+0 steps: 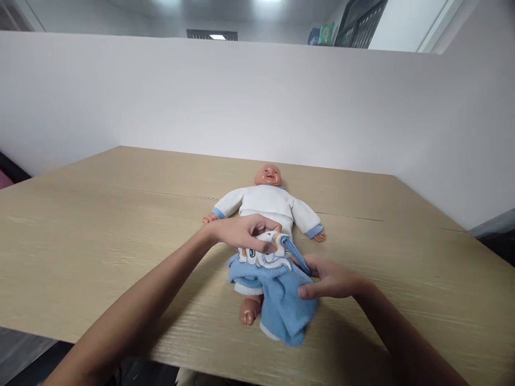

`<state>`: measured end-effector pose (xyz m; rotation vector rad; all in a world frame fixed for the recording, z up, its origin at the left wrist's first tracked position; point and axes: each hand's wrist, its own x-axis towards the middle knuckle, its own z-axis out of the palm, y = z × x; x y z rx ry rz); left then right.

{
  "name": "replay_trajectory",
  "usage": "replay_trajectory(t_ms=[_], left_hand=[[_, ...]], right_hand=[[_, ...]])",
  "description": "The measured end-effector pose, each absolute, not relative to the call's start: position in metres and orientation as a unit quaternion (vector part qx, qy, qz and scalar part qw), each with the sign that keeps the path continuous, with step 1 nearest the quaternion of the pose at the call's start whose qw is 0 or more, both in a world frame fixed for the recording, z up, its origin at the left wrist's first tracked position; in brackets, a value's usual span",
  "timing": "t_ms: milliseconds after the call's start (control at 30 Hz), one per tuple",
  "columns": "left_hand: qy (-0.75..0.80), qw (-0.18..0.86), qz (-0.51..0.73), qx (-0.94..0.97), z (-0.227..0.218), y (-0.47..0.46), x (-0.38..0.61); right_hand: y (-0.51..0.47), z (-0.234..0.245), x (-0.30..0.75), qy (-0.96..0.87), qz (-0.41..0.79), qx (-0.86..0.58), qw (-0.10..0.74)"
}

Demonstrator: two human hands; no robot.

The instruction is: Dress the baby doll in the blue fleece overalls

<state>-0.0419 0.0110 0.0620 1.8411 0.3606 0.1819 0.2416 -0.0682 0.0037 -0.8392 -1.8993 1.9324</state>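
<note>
A baby doll (269,199) in a white long-sleeved top lies on its back on the wooden table (100,236), head away from me. Blue overalls (277,292) with a white embroidered bib are bunched around its hips and legs; one bare foot sticks out below. My left hand (243,231) pinches the top of the bib at the doll's waist. My right hand (328,279) grips the blue fabric and a strap at the doll's right side.
A white partition wall (257,107) stands along the table's far edge and right side. The table's near edge runs just below my forearms. Dark windows and ceiling lights show above the partition.
</note>
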Motion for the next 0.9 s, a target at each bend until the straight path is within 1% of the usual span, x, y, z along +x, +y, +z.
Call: replay_trajectory(t_ms=[33,67,133,233,300,400,533,567,600,633,767,833,900], left_hand=[[0.148,0.592,0.082,0.788,0.060,0.014,-0.038],[0.146,0.593,0.082,0.787,0.059,0.016,-0.034],[0.141,0.594,0.069,0.789,0.056,0.018,-0.028],[0.104,0.615,0.008,0.782,0.051,0.021,-0.024],[0.083,0.632,-0.039,0.769,0.047,0.022,-0.025],[0.099,0.641,-0.057,0.759,0.043,0.025,-0.028],[0.088,0.651,0.003,0.754,0.043,0.029,-0.033],[0.081,0.658,0.012,0.748,0.042,0.030,-0.033],[0.077,0.664,0.014,0.743,0.042,0.030,-0.033],[0.075,0.667,0.008,0.741,0.042,0.029,-0.033],[0.068,0.651,-0.056,0.754,0.042,0.024,-0.029],[0.064,0.643,-0.080,0.759,0.043,0.022,-0.028],[0.061,0.645,-0.082,0.757,0.044,0.022,-0.028]], right_hand=[[-0.068,0.005,0.243,-0.664,0.677,-0.287,0.139],[-0.069,0.005,0.244,-0.660,0.678,-0.286,0.152],[-0.069,0.002,0.244,-0.634,0.680,-0.288,0.231],[-0.070,-0.006,0.240,-0.573,0.672,-0.303,0.358],[-0.071,-0.010,0.237,-0.535,0.672,-0.332,0.391],[-0.073,-0.010,0.234,-0.530,0.679,-0.352,0.366],[-0.075,-0.001,0.236,-0.583,0.722,-0.290,0.235],[-0.076,0.001,0.237,-0.585,0.732,-0.277,0.212],[-0.077,0.002,0.237,-0.580,0.739,-0.272,0.209],[-0.077,0.002,0.237,-0.570,0.740,-0.274,0.228],[-0.079,-0.003,0.236,-0.493,0.716,-0.308,0.386],[-0.079,-0.005,0.236,-0.469,0.710,-0.333,0.407],[-0.079,-0.004,0.236,-0.472,0.709,-0.359,0.382]])
